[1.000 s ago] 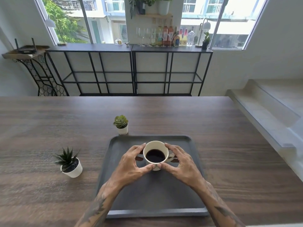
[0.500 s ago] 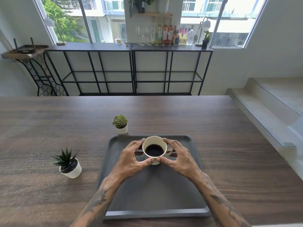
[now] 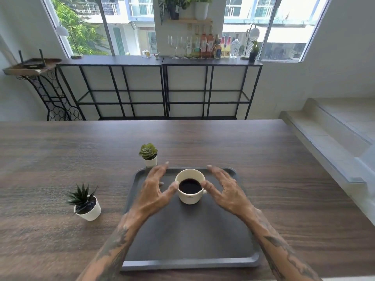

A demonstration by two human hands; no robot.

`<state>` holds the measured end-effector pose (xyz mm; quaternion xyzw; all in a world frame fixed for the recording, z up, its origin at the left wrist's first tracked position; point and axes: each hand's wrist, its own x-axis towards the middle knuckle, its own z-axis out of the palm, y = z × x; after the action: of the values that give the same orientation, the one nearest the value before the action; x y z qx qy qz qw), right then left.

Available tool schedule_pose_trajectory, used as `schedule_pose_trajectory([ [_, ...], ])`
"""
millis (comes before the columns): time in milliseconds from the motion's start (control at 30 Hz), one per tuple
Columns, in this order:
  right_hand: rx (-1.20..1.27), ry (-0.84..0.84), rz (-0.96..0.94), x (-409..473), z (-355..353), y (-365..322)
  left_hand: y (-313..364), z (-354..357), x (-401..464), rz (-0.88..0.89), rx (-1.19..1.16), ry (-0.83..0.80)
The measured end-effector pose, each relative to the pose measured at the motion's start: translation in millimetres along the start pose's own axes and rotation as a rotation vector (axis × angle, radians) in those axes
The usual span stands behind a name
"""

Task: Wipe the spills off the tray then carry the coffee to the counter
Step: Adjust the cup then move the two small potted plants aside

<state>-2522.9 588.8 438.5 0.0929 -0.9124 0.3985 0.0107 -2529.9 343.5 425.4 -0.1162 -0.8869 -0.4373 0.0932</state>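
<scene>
A white coffee cup (image 3: 190,189) stands on the far half of the dark grey tray (image 3: 188,236), which lies on the wooden table (image 3: 284,179). The cup holds black coffee, filled to a level below the rim. A small handle shows on the right side of the cup.

The left hand (image 3: 155,188) is just to the left of the cup, with its fingers spread wide and pointing away from the person. Its thumb comes to the left rim of the cup; whether it touches is hard to tell because of blur. The right hand (image 3: 225,189) is just to the right of the cup, also spread open, with its thumb at the right rim near the handle. Neither hand closes around the cup.

Beyond the far left corner of the tray, a small white pot (image 3: 150,161) holds a pale green succulent. To the left of the tray, well apart from it, another white pot (image 3: 89,209) holds a dark spiky plant in dark soil.
</scene>
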Motion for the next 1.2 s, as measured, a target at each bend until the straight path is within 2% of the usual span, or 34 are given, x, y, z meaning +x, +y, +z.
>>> schedule_pose_trajectory([
  [133, -0.174, 0.042, -0.008, 31, -35, -7, 7, -33, 40, 0.041, 0.217, 0.015],
  [200, -0.217, 0.043, 0.031, 49, -48, -12, 17, -46, 53, 0.012, 0.266, 0.0],
  [267, -0.242, 0.037, 0.068, 66, -50, -21, 25, -56, 54, 0.0, 0.286, 0.063],
  [333, -0.27, -0.014, 0.065, 83, -43, -37, 29, -62, 38, 0.014, 0.243, 0.238],
  [433, -0.297, -0.123, 0.006, 107, -19, -69, 25, -72, -14, -0.033, 0.14, 0.605],
  [533, -0.285, -0.21, -0.003, 130, 13, -101, 5, -84, -71, -0.188, 0.064, 0.88],
  [600, -0.278, -0.26, 0.021, 141, 36, -117, -19, -95, -99, -0.34, -0.004, 0.957],
  [667, -0.271, -0.276, 0.069, 147, 52, -124, -41, -101, -113, -0.427, 0.027, 0.917],
  [800, -0.189, -0.273, 0.142, 158, 83, -127, -70, -106, -116, -0.58, 0.048, 0.653],
  [867, -0.173, -0.277, 0.149, 159, 97, -128, -81, -105, -112, -0.61, 0.035, 0.587],
  [1033, -0.15, -0.239, 0.136, 158, 120, -129, -104, -101, -107, -0.624, 0.063, 0.508],
  [1200, -0.149, -0.201, 0.112, 160, 125, -127, -100, -97, -107, -0.58, 0.093, 0.535],
])
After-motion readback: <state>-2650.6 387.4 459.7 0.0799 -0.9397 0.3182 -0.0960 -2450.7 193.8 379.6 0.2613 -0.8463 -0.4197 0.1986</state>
